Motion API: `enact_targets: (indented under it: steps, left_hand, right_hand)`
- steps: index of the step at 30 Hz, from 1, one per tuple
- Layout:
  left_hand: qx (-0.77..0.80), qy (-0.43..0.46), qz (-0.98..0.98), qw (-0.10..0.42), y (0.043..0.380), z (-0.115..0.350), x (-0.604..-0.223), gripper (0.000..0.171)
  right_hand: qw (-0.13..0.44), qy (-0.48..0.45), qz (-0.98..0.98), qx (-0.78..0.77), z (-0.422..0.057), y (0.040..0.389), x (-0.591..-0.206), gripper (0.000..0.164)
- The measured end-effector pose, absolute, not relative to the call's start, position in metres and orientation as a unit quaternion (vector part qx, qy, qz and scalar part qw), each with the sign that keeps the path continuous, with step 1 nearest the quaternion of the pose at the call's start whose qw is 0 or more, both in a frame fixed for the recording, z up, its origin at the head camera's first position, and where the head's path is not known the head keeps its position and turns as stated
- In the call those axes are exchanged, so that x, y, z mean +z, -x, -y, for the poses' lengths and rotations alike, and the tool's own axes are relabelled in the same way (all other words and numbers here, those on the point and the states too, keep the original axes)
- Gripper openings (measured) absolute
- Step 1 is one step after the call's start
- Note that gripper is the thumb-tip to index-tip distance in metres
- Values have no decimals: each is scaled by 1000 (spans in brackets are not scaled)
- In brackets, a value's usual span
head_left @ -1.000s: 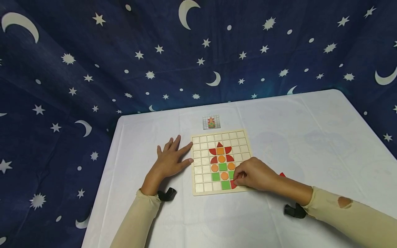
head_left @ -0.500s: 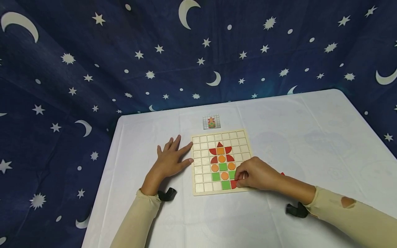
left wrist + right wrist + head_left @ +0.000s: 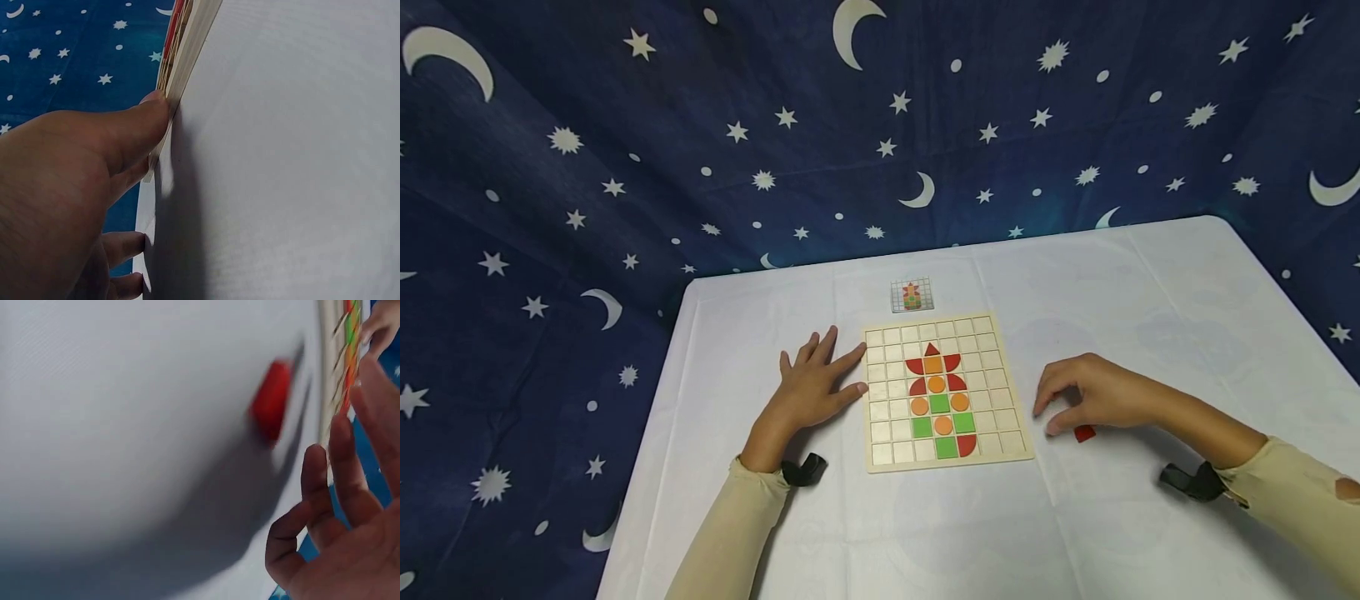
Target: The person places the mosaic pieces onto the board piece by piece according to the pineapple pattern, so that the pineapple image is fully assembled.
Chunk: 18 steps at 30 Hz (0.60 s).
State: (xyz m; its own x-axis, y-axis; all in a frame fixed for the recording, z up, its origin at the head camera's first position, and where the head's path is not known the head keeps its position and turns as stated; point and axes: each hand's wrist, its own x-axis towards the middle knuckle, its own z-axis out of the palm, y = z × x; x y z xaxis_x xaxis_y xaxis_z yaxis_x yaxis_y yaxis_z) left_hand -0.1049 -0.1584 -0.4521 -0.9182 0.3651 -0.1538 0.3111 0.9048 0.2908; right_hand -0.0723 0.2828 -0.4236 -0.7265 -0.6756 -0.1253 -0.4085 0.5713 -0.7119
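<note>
A light wooden grid board (image 3: 998,398) lies on the table with red, orange and green flat pieces set in its cells. In its bottom row, a red quarter-circle piece (image 3: 967,445) sits beside a green square (image 3: 947,448). My left hand (image 3: 808,396) rests with fingers spread, thumb and forefinger touching the board's left edge. My right hand (image 3: 1101,392) is off the board's right side, fingers loosely bent and holding nothing. Just under it lies a loose red piece (image 3: 1084,433), partly covered in the head view; the right wrist view shows this red piece (image 3: 272,403) blurred.
A small pattern card (image 3: 912,296) lies behind the board, showing a similar coloured figure on a grid. The table has a white cloth (image 3: 925,533). A dark blue curtain (image 3: 820,142) with moons and stars hangs behind it.
My right hand has let go of the red quarter circle at the board's bottom row and moved right, over the loose red piece. My left hand has stayed in place.
</note>
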Motion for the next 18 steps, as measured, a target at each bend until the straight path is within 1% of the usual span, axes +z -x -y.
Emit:
enact_targets:
  steps: [5,9,14,18]
  left_hand:
    - [132,-174,-970,103,105,158,-452,67]
    - [132,-172,-970,106,106,158,-453,67]
    - [129,-170,-971,108,106,159,-454,68]
    - [126,-172,-971,107,107,160,-456,68]
  right_hand:
    - [195,320,-869,-323,-314,74,-431,24]
    - [190,337,-869,-308,-328,75,-434,26]
    - [190,314,-880,-302,-327,79,-438,21]
    - [163,269,-900,-301,-320,82,-442,23]
